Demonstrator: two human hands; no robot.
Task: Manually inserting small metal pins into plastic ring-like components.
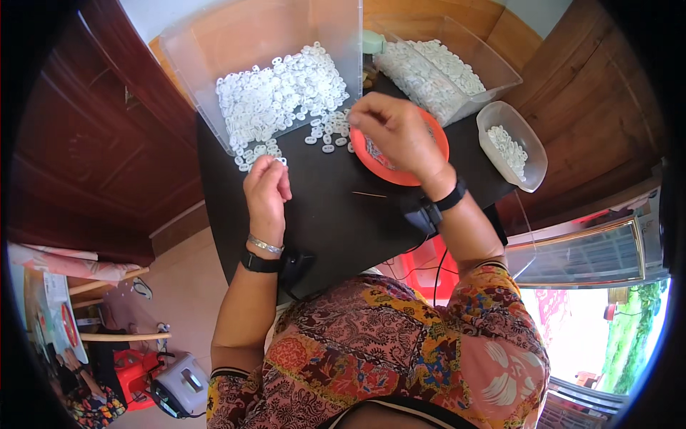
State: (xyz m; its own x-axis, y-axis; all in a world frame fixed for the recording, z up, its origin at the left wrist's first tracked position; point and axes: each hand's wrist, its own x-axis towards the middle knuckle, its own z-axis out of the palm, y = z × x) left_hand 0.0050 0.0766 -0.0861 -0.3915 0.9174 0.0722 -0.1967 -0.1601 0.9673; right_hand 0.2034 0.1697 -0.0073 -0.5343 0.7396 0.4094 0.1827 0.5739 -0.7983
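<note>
My left hand is closed in a pinch on a small white oval piece, whose edge shows at the fingertips. It is just in front of the heap of white oval pieces spilling from a large clear bin lying on its side. Over an orange-red bowl is my right hand, thumb and fingers pressed together. Whatever those fingers hold is too small or hidden to make out. Small greyish bits lie in the bowl, partly covered by the hand.
On the dark table lies a thin brown stick. Behind the bowl stands a clear bin with a bag of white pieces. A smaller translucent tub with white pieces sits at the right edge. Wooden doors flank the table.
</note>
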